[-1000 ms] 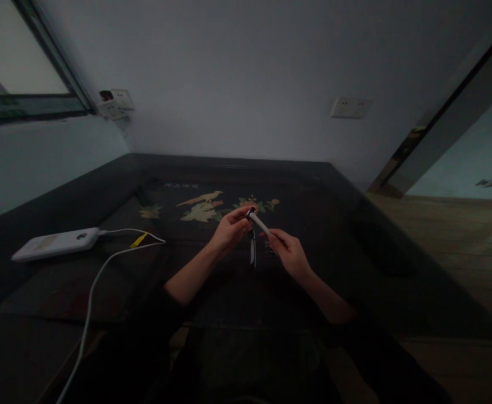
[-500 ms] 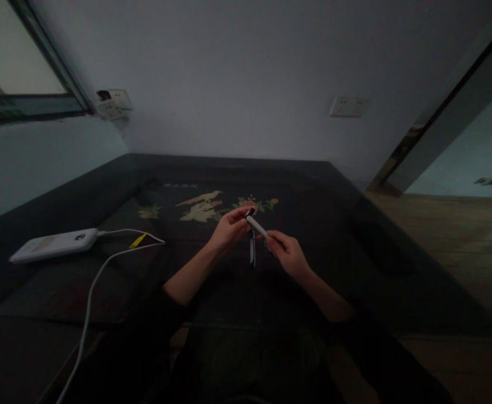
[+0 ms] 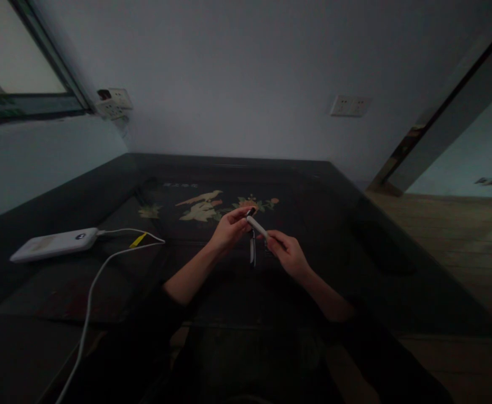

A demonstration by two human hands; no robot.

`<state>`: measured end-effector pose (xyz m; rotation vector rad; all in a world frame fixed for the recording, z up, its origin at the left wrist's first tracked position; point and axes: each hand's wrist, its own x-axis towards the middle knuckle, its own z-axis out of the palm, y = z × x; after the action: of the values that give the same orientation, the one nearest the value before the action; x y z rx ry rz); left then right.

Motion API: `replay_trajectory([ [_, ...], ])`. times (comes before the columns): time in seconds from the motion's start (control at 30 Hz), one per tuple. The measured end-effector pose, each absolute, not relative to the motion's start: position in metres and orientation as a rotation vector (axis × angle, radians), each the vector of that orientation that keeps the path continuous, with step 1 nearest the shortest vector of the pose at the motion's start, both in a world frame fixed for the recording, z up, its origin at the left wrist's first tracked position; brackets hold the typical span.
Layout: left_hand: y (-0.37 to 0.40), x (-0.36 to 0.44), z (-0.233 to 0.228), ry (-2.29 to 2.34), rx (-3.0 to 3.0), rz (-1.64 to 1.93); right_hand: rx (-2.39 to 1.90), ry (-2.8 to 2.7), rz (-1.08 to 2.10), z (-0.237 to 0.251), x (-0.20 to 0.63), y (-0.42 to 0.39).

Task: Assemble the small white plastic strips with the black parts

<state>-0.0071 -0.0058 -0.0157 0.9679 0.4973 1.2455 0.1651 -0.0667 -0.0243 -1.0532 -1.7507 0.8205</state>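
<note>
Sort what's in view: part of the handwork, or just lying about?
Handwork:
- pale band, in right hand
- dark piece, in left hand
- thin strip below, probably; attachment unclear

Lying about:
- white device
- white cable, yellow tag on it

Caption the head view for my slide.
Above a dark table, the left hand and right hand hold a pale strip between them.

I note dim light: pale wall (image 3: 229, 84) beyond the left grip (image 3: 229, 226), dark tabletop (image 3: 322, 207) below it, window (image 3: 14, 47) far leftward.
</note>
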Motion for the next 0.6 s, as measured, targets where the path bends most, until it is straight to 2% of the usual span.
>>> replay_trajectory([
  [0.6, -0.0057, -0.0094, -0.018, 0.481, 0.96, 1.183, -1.117, -1.564, 0.796, -0.0262, 0.1665, -0.0605],
])
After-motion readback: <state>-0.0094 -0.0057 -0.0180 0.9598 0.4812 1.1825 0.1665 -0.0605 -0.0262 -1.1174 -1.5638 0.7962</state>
